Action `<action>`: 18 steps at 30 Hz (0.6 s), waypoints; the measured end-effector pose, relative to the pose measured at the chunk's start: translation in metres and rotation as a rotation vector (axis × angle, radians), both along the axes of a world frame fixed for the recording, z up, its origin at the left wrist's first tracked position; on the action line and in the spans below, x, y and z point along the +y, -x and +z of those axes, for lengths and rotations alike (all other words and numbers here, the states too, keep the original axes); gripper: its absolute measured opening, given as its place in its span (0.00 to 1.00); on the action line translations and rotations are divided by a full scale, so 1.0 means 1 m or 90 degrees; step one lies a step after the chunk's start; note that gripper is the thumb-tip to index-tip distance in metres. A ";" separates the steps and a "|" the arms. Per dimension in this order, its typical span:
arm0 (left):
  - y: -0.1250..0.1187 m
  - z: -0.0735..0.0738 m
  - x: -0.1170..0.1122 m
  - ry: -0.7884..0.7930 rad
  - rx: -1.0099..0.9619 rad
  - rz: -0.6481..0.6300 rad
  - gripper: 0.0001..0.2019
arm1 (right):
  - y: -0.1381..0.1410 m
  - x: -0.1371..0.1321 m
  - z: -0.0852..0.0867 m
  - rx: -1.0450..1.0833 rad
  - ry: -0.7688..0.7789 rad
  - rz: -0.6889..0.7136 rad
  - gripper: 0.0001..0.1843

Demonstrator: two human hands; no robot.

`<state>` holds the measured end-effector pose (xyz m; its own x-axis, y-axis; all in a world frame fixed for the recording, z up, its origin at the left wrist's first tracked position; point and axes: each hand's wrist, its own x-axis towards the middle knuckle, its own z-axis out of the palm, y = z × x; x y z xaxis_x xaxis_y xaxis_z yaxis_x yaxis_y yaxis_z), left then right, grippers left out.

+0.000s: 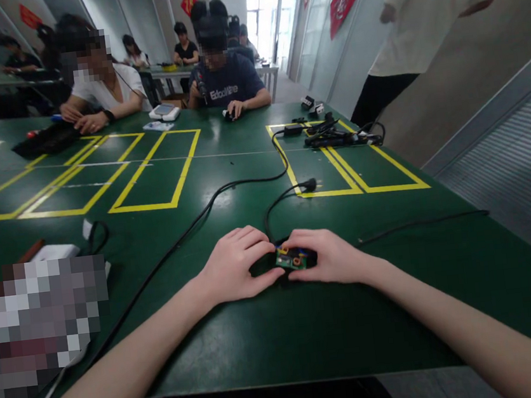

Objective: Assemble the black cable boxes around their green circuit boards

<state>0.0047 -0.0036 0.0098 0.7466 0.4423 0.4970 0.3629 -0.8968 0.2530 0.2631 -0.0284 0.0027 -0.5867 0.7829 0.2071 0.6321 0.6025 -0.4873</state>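
Observation:
Between my two hands, just above the green table (pixel 225 350), is a small green circuit board (pixel 291 260) with a copper-coloured coil and other parts on it. My left hand (pixel 241 262) pinches its left end between thumb and fingers. On the opposite end, the thumb and fingers of my right hand (pixel 327 256) are closed round the board. Something dark beside the board is partly hidden by my fingers. A black cord with a plug (pixel 310 185) runs from behind the board toward the far side.
A long black cable (pixel 212 195) crosses the table to a black adapter (pixel 293 130). Bundled black cords (pixel 335 133) lie at the far right, and a thin cord (pixel 422 226) nearer. A blurred-out object (pixel 44 320) is at left. Two people sit opposite; another person (pixel 418 22) stands at right.

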 end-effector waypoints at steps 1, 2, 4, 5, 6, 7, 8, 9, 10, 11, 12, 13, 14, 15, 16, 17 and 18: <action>0.000 0.001 0.000 -0.003 -0.008 -0.011 0.16 | 0.010 -0.007 0.000 0.011 0.017 0.058 0.22; 0.001 0.002 -0.001 0.001 0.000 -0.034 0.18 | 0.018 -0.013 0.000 0.013 0.027 0.096 0.23; 0.001 0.001 -0.002 0.019 0.027 -0.077 0.20 | 0.027 -0.019 0.000 0.003 0.021 0.107 0.20; 0.002 0.001 -0.002 0.029 0.041 -0.088 0.20 | 0.028 -0.020 -0.001 -0.003 0.011 0.096 0.18; 0.002 0.000 -0.002 0.037 0.051 -0.092 0.20 | 0.029 -0.020 -0.002 -0.006 -0.002 0.079 0.17; 0.002 0.000 -0.002 0.041 0.059 -0.089 0.20 | 0.028 -0.019 -0.002 -0.005 -0.015 0.061 0.16; 0.001 -0.001 -0.001 0.043 0.065 -0.080 0.19 | 0.027 -0.018 -0.002 -0.001 -0.026 0.045 0.15; 0.001 -0.001 -0.001 0.043 0.070 -0.067 0.19 | 0.026 -0.016 -0.003 0.005 -0.034 0.030 0.14; 0.001 -0.001 0.000 0.042 0.076 -0.053 0.18 | 0.025 -0.015 -0.003 0.010 -0.040 0.017 0.13; 0.001 -0.002 0.000 0.043 0.081 -0.038 0.17 | 0.025 -0.015 -0.003 0.014 -0.044 0.006 0.11; 0.000 -0.002 0.001 0.043 0.085 -0.025 0.17 | 0.025 -0.014 -0.003 0.015 -0.047 -0.003 0.10; 0.000 -0.002 0.001 0.042 0.087 -0.015 0.16 | 0.025 -0.014 -0.002 0.017 -0.050 -0.011 0.09; 0.000 -0.002 0.001 0.039 0.085 -0.010 0.15 | 0.025 -0.013 -0.002 0.018 -0.052 -0.016 0.10; -0.001 -0.002 0.001 0.036 0.079 -0.012 0.15 | 0.024 -0.013 -0.002 0.021 -0.053 -0.019 0.10; -0.001 -0.002 0.001 0.032 0.070 -0.017 0.14 | 0.024 -0.013 -0.001 0.024 -0.053 -0.019 0.11; -0.001 -0.002 0.002 0.025 0.056 -0.021 0.13 | 0.023 -0.012 -0.001 0.025 -0.054 -0.014 0.12; -0.001 -0.001 0.002 0.016 0.039 -0.024 0.12 | 0.022 -0.011 0.000 0.024 -0.057 -0.006 0.13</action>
<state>0.0056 -0.0019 0.0083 0.7919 0.4247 0.4388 0.3439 -0.9039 0.2542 0.2409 -0.0396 0.0027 -0.5700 0.7657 0.2981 0.6200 0.6389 -0.4555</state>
